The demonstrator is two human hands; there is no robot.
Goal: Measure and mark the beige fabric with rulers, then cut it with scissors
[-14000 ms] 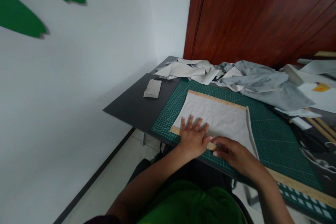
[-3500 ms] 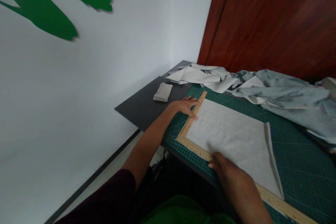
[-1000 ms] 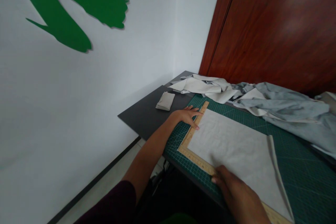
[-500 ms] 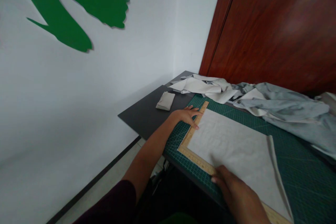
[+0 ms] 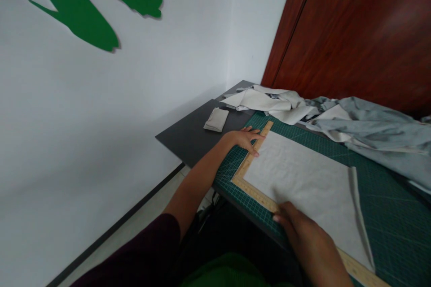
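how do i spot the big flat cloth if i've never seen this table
On the dark table, find the green mat. The pale cloth lies on it, wooden ruler strips along its left and near sides. Unlike the crumpled fabric behind and the small folded stack, it's spread mostly flat.

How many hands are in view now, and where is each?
2. The left hand is spread across the left leg of the L-shaped wooden ruler, along the pale cloth; the right hand is at the near leg, some of its fingers hidden. No others show.
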